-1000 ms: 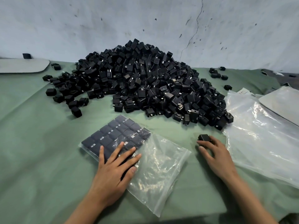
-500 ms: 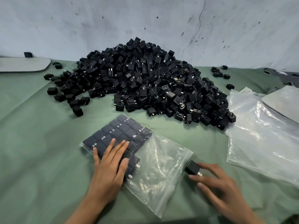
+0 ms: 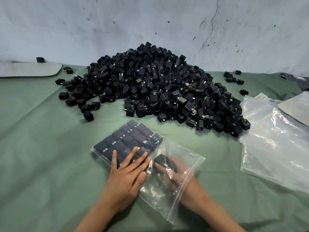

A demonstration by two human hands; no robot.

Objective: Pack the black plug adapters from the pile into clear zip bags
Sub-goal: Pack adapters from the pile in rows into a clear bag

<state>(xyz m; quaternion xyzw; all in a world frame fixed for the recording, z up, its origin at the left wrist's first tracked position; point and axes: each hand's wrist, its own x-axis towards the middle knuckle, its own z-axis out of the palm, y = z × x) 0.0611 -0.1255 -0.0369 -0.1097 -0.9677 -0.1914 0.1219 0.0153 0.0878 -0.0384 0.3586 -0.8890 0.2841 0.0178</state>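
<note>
Reader: What could go wrong from here?

Describer: Largest first. The pile of black plug adapters (image 3: pixel 160 87) is heaped at the far side of the green cloth (image 3: pixel 41 148), and its near edge slopes toward the work. A knock could send loose pieces sliding against the clear zip bag (image 3: pixel 167 195). The bag looks thin and slippery, so it would probably skid or bunch if the left hand (image 3: pixel 127 178) eased off. Inside it, the packed rows (image 3: pixel 128 139) lie flat in a grid at the far left end, and too hard a push from the newcomer could tip or jumble them. Smallest is the single adapter (image 3: pixel 161 159), whose metal prongs might snag the plastic.

Reader: Where is that adapter relative to the hands?

Describer: It is inside the bag, at the fingertips of the right hand (image 3: pixel 173 171), which reaches in through the bag's open right edge. The plastic blurs the view, so it cannot be told whether the fingers pinch the adapter or only push it. The adapter sits just right of the left hand. That hand lies flat on top of the bag, fingers spread, pressing the near rows. Spare empty bags (image 3: pixel 275 148) lie well apart at the right.
</note>
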